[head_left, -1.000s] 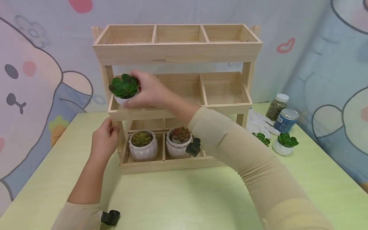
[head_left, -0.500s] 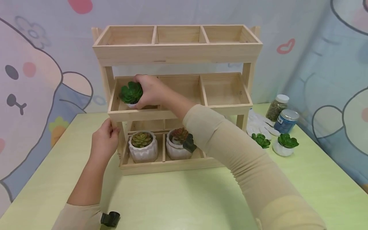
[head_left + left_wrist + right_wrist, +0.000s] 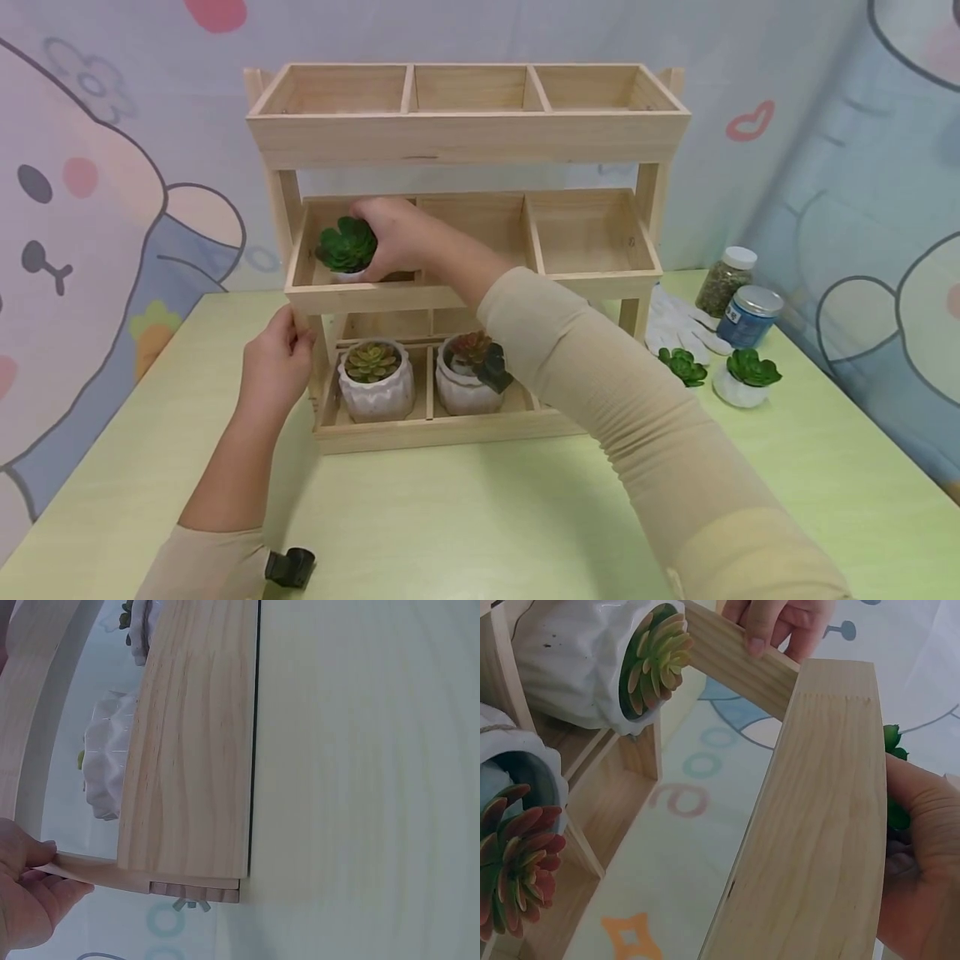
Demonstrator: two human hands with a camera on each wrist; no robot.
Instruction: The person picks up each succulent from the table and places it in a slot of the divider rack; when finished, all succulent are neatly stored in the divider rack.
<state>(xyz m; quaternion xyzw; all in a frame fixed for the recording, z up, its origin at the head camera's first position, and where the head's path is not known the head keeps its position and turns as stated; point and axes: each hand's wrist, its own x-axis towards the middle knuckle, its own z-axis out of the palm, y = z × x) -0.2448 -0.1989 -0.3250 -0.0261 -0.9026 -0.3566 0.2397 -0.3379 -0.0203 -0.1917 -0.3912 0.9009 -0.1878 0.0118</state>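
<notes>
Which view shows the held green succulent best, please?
The head view, because most of the green succulent shows there; the right wrist view has only leaves behind a board; the left wrist view, none.

We are losing most of the white pot (image 3: pixel 348 277) behind the middle board (image 3: pixel 375 297) and the right hand (image 3: pixel 397 237). The sleeve (image 3: pixel 600 358) is covering the right end of the bottom tray (image 3: pixel 450 432) and the lower part of a small plant (image 3: pixel 682 367). In the left wrist view, the left edge is cutting off the left hand (image 3: pixel 26 900), which is gripping the post (image 3: pixel 105 871). We are finding the label (image 3: pixel 734 313) on the blue jar (image 3: pixel 753 323) too small to read.
</notes>
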